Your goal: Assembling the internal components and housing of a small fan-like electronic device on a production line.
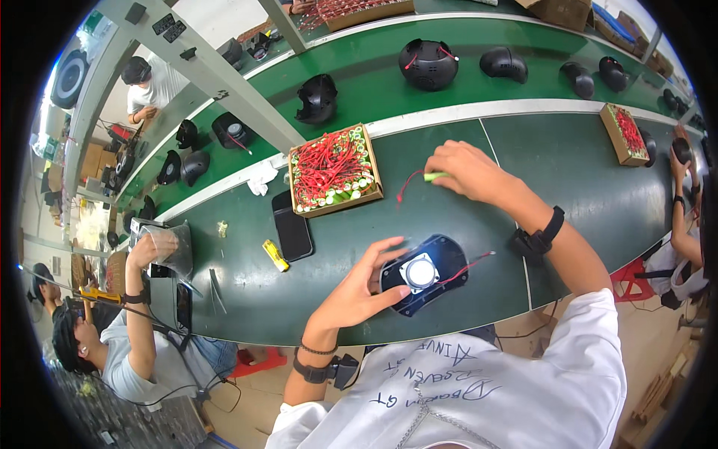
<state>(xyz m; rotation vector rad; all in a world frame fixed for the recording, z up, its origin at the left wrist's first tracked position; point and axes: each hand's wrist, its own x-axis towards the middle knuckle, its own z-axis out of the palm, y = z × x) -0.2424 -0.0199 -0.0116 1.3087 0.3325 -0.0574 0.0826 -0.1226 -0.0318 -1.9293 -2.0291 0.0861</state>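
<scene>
My left hand (364,281) rests on the left side of a black speaker housing (426,274) with a round white and silver driver in its middle, lying on the green table (576,172). A red wire runs out from the housing's right side. My right hand (464,170) is farther back and pinches a small green cylindrical cell (432,177) with a red wire hanging from its left end. Just left of that hand stands a shallow cardboard box (333,171) full of green cells with red wires.
A black phone (291,226) and a small yellow object (275,255) lie left of the housing. Black housing shells sit on the green conveyor belt (374,82) behind. A second cardboard box (624,133) stands at right. Other people work at left and far right.
</scene>
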